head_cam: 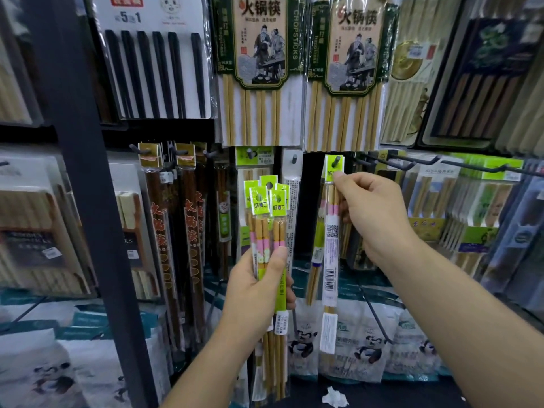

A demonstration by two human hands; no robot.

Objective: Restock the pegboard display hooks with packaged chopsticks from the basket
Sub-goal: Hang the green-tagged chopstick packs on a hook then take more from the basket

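Note:
My left hand [259, 287] grips a bunch of several chopstick packs [266, 219] with lime-green header cards, held upright in front of the display. My right hand [374, 219] pinches the green header of a single chopstick pack [330, 260], whose hole sits over the tip of a dark pegboard hook [335, 161]. This pack hangs straight down with its barcode side facing me. The basket is not in view.
Large bamboo chopstick packs [259, 69] hang above. Dark red chopstick packs [164, 231] hang to the left beside a black upright post [88, 201]. Bare hooks [412, 161] stick out to the right. Panda-printed bags [368, 348] lie below, with a crumpled white scrap [334, 397].

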